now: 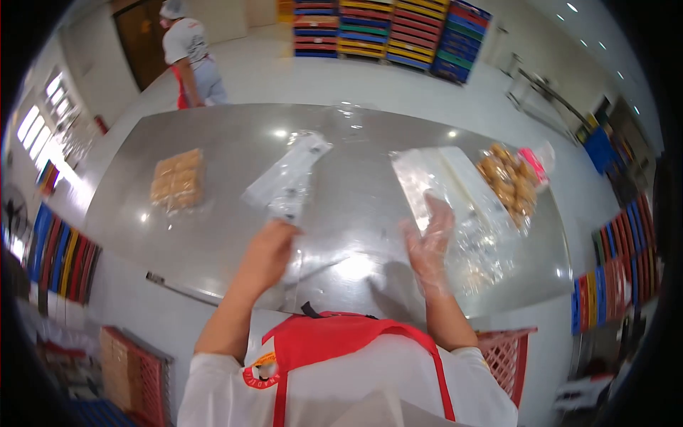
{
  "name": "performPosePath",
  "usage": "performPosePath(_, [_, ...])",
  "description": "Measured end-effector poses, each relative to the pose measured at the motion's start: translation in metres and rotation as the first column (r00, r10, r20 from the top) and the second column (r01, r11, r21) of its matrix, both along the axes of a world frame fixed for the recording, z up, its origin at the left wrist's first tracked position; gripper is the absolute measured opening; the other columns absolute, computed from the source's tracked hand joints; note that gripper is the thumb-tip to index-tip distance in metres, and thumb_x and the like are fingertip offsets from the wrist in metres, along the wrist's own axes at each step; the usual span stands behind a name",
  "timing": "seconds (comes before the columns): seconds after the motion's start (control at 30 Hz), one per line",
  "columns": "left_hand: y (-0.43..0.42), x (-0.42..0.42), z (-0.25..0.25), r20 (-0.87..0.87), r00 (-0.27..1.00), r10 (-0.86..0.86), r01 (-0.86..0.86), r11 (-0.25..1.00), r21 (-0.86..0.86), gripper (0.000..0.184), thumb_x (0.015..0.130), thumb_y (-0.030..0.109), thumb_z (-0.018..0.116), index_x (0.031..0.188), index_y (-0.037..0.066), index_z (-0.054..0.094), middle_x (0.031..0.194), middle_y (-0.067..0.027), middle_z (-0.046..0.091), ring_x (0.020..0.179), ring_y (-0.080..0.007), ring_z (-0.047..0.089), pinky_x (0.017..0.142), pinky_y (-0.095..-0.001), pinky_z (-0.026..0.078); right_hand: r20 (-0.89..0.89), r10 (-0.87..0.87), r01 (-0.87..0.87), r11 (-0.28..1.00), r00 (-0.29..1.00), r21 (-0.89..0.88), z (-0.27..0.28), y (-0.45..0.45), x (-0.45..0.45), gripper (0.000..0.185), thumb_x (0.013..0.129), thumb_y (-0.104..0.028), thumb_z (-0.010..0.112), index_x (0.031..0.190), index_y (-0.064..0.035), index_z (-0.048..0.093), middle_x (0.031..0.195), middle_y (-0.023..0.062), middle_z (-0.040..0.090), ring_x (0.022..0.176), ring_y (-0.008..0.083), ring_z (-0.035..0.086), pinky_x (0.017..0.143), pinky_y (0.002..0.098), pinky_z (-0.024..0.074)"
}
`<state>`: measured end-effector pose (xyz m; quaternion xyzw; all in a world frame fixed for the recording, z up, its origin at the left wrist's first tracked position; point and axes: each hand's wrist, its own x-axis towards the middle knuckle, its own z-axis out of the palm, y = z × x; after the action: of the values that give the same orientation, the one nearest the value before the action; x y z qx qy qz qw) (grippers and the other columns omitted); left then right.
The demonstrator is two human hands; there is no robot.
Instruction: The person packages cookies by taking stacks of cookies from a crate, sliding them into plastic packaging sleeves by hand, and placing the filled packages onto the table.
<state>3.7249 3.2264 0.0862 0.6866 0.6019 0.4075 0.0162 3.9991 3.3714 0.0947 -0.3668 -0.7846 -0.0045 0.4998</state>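
My left hand (272,249) is bare and closed at the lower end of a strip of clear plastic bags (293,174) with dark print; the fingertips are hidden, but it appears to pinch the plastic. My right hand (431,242), in a thin clear plastic glove, is open with thumb and fingers apart. It hovers over or touches the near left edge of a stack of flat clear and white plastic bags (452,178); contact is hard to tell. Right of that stack lies a clear bag of round brown buns (511,185). A packed block of square golden rolls (178,179) rests at the left.
A steel table (356,185) spans the view. Crumpled clear plastic (347,117) lies at its far edge, and a pink package (533,165) at the right. Colourful crates (388,32) are stacked behind. A co-worker (191,53) stands beyond the far left corner. A red crate (509,356) sits below right.
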Motion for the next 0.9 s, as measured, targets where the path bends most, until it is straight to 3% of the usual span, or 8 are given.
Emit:
performPosePath(0.17, [0.018, 0.056, 0.056, 0.219, 0.932, -0.291, 0.29, 0.956, 0.035, 0.018, 0.087, 0.001, 0.065, 0.105, 0.003, 0.064, 0.092, -0.007, 0.063, 0.078, -0.0193, 0.063, 0.069, -0.0305, 0.05, 0.189, 0.678, -0.602, 0.724, 0.71, -0.338, 0.006, -0.03, -0.037, 0.016, 0.09, -0.016, 0.067, 0.098, -0.0021, 0.066, 0.094, 0.0126, 0.064, 0.083, 0.0268, 0.059, 0.076, 0.0373, 0.0479])
performPosePath(0.4, [0.04, 0.063, -0.003, 0.962, 0.254, -0.095, 0.276, 0.961, 0.022, 0.013, 0.097, 0.015, 0.061, 0.091, 0.004, 0.059, 0.068, -0.0008, 0.053, 0.054, -0.0075, 0.048, 0.049, -0.0237, 0.039, -0.719, 0.407, -0.759, -0.088, 0.564, -0.645, 0.012, -0.053, -0.046, 0.019, 0.094, -0.02, 0.066, 0.087, -0.0019, 0.067, 0.08, 0.0029, 0.061, 0.075, 0.0126, 0.058, 0.07, 0.0286, 0.0472])
performPosePath(0.5, [0.042, 0.074, 0.001, 0.949, 0.314, -0.03, 0.143, 0.99, -0.016, 0.032, 0.103, 0.028, 0.055, 0.077, 0.009, 0.051, 0.061, 0.0025, 0.047, 0.047, -0.0051, 0.038, 0.043, -0.0232, 0.031, 0.195, 0.492, -0.374, 0.817, 0.848, -0.438, 0.005, -0.035, -0.05, 0.025, 0.093, -0.027, 0.068, 0.086, -0.0033, 0.069, 0.079, 0.0022, 0.062, 0.076, 0.0125, 0.059, 0.074, 0.0299, 0.0474])
performPosePath(0.57, [0.068, 0.069, -0.013, 0.816, 0.568, -0.108, -0.031, 0.988, 0.153, 0.04, 0.105, 0.032, 0.051, 0.072, 0.01, 0.045, 0.058, 0.005, 0.04, 0.046, -0.0044, 0.035, 0.042, -0.0241, 0.028, -0.205, 0.666, -0.535, 0.338, 0.718, -0.774, 0.03, -0.049, -0.044, 0.029, 0.094, -0.03, 0.066, 0.085, -0.002, 0.068, 0.079, 0.0063, 0.064, 0.075, 0.0181, 0.059, 0.076, 0.0323, 0.0474])
performPosePath(0.63, [0.067, 0.073, -0.012, 0.881, 0.447, -0.153, 0.079, 0.988, 0.132, 0.041, 0.105, 0.031, 0.051, 0.071, 0.01, 0.045, 0.058, 0.0051, 0.038, 0.048, -0.0042, 0.036, 0.043, -0.0242, 0.028, -0.568, 0.647, -0.695, -0.079, 0.509, -0.714, 0.019, -0.042, -0.048, 0.033, 0.095, -0.031, 0.063, 0.083, 0.0006, 0.067, 0.08, 0.0108, 0.065, 0.075, 0.0245, 0.059, 0.075, 0.0357, 0.0465])
performPosePath(0.77, [0.057, 0.078, 0.015, 0.89, 0.457, -0.005, 0.108, 0.993, -0.05, 0.039, 0.104, 0.03, 0.053, 0.072, 0.008, 0.047, 0.059, 0.0049, 0.039, 0.052, -0.0056, 0.04, 0.048, -0.0243, 0.032, 0.033, 0.437, -0.304, 0.676, 0.899, -0.671, 0.022, -0.039, -0.053, 0.03, 0.093, -0.028, 0.063, 0.083, -0.0001, 0.067, 0.08, 0.0086, 0.066, 0.08, 0.0206, 0.061, 0.077, 0.0344, 0.0445])
performPosePath(0.87, [0.073, 0.068, -0.014, 0.729, 0.682, -0.053, 0.026, 0.999, 0.048, 0.034, 0.103, 0.03, 0.054, 0.078, 0.007, 0.053, 0.059, 0.0043, 0.044, 0.053, -0.0087, 0.045, 0.05, -0.0255, 0.038, -0.449, 0.71, -0.605, -0.042, 0.542, -0.795, 0.027, -0.042, -0.043, 0.027, 0.095, -0.025, 0.06, 0.087, -0.001, 0.068, 0.084, 0.0146, 0.067, 0.083, 0.0294, 0.062, 0.08, 0.0369, 0.0461])
performPosePath(0.9, [0.071, 0.062, -0.015, 0.786, 0.611, -0.092, 0.156, 0.988, -0.006, 0.034, 0.102, 0.03, 0.054, 0.078, 0.007, 0.054, 0.062, 0.0022, 0.047, 0.055, -0.0102, 0.048, 0.05, -0.0262, 0.039, -0.294, 0.674, -0.551, 0.201, 0.678, -0.81, 0.036, -0.041, -0.04, 0.021, 0.092, -0.024, 0.063, 0.089, -0.0032, 0.068, 0.09, 0.0163, 0.064, 0.084, 0.0351, 0.059, 0.077, 0.0419, 0.0468])
